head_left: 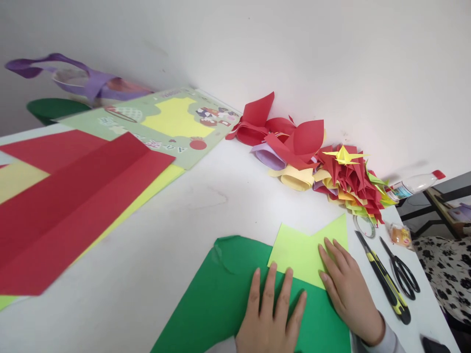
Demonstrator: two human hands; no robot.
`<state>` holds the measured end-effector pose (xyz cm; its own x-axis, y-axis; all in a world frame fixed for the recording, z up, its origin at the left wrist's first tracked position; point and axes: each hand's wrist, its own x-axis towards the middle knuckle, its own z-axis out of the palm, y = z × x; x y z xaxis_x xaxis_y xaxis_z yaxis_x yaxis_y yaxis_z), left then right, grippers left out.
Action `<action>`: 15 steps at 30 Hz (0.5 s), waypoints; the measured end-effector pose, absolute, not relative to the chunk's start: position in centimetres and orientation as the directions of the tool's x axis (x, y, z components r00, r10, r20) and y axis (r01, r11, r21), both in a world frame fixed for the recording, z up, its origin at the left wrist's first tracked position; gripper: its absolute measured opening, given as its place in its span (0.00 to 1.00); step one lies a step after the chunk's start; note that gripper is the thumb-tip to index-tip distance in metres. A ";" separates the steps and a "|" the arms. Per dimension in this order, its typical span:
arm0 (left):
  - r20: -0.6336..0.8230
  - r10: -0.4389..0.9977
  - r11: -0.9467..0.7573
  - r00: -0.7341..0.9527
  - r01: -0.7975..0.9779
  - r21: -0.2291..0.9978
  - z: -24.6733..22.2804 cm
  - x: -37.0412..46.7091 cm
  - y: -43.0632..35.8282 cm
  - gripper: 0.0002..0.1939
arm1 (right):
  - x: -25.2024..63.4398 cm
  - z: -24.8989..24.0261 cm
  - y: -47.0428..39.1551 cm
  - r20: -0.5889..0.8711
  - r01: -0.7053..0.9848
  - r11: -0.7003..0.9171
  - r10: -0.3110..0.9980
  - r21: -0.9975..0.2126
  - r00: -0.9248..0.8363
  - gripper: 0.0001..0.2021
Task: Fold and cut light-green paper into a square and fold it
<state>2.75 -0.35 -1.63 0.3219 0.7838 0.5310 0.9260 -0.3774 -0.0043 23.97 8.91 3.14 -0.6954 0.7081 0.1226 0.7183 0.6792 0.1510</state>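
A folded sheet of lime-green paper (296, 249) lies over the upper part of a dark green sheet (206, 289) on the table. My left hand (272, 311) rests flat on the green sheet with fingers spread, its fingertips at the lower edge of the lime paper. On the right side of the lime paper lies my right hand (346, 287), fingers stretched out and pressing down on it. Neither hand grips anything. The bottom of the green sheet runs out of view beneath my hands.
Red sheets (84, 196) cover the left. A printed light green board (172, 122), red paper shapes (305, 142) and a pile of folded paper (349, 181) sit along the wall. To my right lie a utility knife (386, 284), scissors (401, 272), tape (365, 226) and a bottle (415, 185).
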 end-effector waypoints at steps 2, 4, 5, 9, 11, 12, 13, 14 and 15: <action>0.528 0.785 -0.366 0.324 0.930 -0.026 -1.6 2.7 -0.3 0.30 | 24.0 3.1 8.9 0.120 0.717 0.681 0.707 0.150 -0.697 0.25; 0.518 0.793 -0.359 0.321 0.933 -0.028 -1.6 2.6 -0.3 0.30 | 24.0 3.1 8.9 0.114 0.716 0.682 0.707 0.150 -0.698 0.25; 0.511 0.798 -0.364 0.320 0.931 -0.016 -1.6 2.5 -0.4 0.30 | 24.0 3.2 8.9 0.111 0.716 0.682 0.708 0.150 -0.697 0.25; 0.475 0.819 -0.395 0.321 0.917 0.061 -1.7 2.4 -0.7 0.38 | 24.0 3.2 8.9 0.108 0.720 0.678 0.713 0.147 -0.693 0.25; 0.462 0.822 -0.401 0.331 0.914 0.057 -1.7 2.6 -0.8 0.39 | 24.0 3.2 8.9 0.110 0.723 0.676 0.715 0.143 -0.690 0.25; 0.462 0.822 -0.402 0.333 0.914 0.056 -1.7 2.8 -0.8 0.38 | 24.0 3.2 8.9 0.111 0.724 0.675 0.716 0.142 -0.689 0.24; 0.469 0.817 -0.407 0.335 0.911 0.058 -1.7 2.9 -0.8 0.37 | 24.0 3.2 8.9 0.113 0.726 0.673 0.717 0.141 -0.688 0.24; 0.479 0.811 -0.414 0.336 0.908 0.065 -1.8 3.1 -0.8 0.37 | 24.0 3.2 8.9 0.115 0.726 0.672 0.718 0.142 -0.687 0.24; 0.486 0.808 -0.419 0.332 0.905 0.077 -1.8 3.1 -0.7 0.37 | 23.9 3.2 8.9 0.117 0.726 0.673 0.717 0.142 -0.687 0.24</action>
